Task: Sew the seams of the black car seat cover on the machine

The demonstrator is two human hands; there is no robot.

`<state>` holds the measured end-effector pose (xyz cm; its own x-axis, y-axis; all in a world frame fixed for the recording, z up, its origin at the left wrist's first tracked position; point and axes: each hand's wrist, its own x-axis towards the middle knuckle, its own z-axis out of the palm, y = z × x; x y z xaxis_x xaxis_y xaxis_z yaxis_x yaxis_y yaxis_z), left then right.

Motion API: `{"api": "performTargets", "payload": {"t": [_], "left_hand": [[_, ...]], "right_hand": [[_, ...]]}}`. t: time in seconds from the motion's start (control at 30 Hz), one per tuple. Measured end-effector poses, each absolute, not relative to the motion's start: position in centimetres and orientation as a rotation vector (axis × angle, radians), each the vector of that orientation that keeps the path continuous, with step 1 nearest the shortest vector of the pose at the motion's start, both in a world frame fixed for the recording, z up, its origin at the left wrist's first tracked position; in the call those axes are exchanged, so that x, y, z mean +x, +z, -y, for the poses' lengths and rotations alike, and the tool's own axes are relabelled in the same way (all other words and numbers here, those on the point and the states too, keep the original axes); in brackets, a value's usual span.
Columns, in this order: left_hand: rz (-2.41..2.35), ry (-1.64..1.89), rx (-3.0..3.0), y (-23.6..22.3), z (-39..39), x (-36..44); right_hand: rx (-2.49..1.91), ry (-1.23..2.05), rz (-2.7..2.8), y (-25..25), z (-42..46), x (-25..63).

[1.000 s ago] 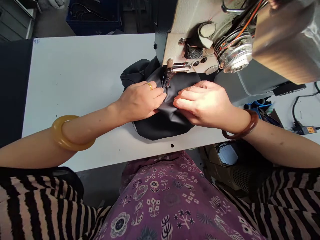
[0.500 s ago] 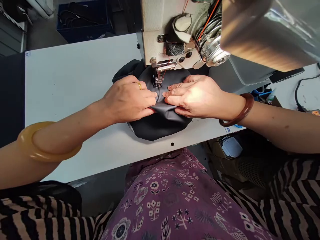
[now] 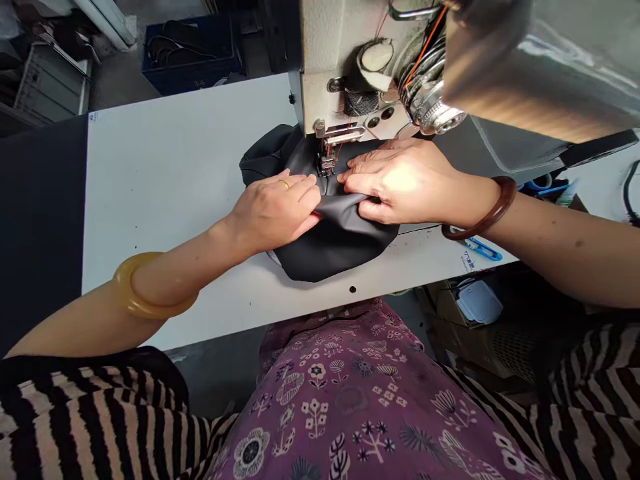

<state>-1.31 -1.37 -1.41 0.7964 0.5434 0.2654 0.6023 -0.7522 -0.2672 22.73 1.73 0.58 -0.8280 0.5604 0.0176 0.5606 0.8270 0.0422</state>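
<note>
A piece of smooth black leather-like material (image 3: 335, 247) lies bunched under the presser foot (image 3: 327, 165) of a sewing machine (image 3: 327, 60). A seam runs through it toward the foot. My left hand (image 3: 280, 208), with a ring on one finger, pinches a raised fold of the material left of the seam. On the other side, my right hand (image 3: 400, 181) presses on the material with bent fingers, its thumb at the fold. Both sets of fingertips are close in front of the presser foot. The material's far right part is hidden behind my right hand.
The white table (image 3: 165, 173) extends to the left. Blue thread snips (image 3: 481, 248) lie near its right front edge. A blue crate (image 3: 195, 60) with dark pieces stands on the floor behind. Below the table at right is a cardboard box (image 3: 453, 303).
The view has shifted, so the scene sits a little further right. My right fingers have curled more, and the fold between my hands stands higher. Both hands stay at the material.
</note>
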Motion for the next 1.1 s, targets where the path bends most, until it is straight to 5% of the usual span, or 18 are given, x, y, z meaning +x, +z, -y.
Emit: {"api": "performTargets", "payload": {"t": [0.27, 0.57, 0.93, 1.1], "left_hand": [[0.885, -0.214, -2.817, -1.0, -0.8, -1.8], [0.689, -0.2, -2.886, -0.9, -1.1, -1.9], [0.856, -0.271, -2.802, -1.6, 0.4, -1.3], [0.845, -0.416, -2.823, -2.7, 0.2, -1.9]], "right_hand": [[-1.078, -0.051, 3.026, 2.8, 0.9, 20.6], [-1.071, -0.425, 3.094, 0.8, 3.8, 19.8], [-1.004, -0.012, 2.852, 0.2, 2.3, 21.6], [-1.264, 0.164, 1.996, -6.8, 2.7, 26.6]]}}
